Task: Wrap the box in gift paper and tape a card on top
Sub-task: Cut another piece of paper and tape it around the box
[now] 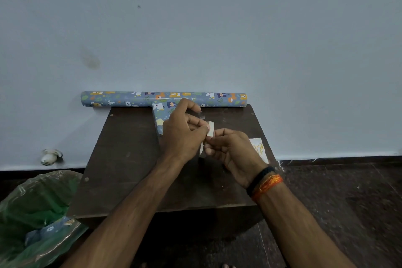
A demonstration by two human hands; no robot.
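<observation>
The box [162, 113], covered in blue animal-print gift paper, stands on the dark table [121, 154] behind my hands, partly hidden by them. My left hand [182, 130] grips a small roll of tape [211, 128] above the table's middle. My right hand [232, 150] pinches the tape's loose end just below the roll. A white card [260, 148] with yellow lettering lies flat on the table to the right, partly covered by my right hand.
A long roll of the same gift paper [121, 98] lies along the table's back edge against the wall. A green plastic bag [37, 213] with paper scraps sits on the floor at the left. A small white object [51, 156] lies by the wall.
</observation>
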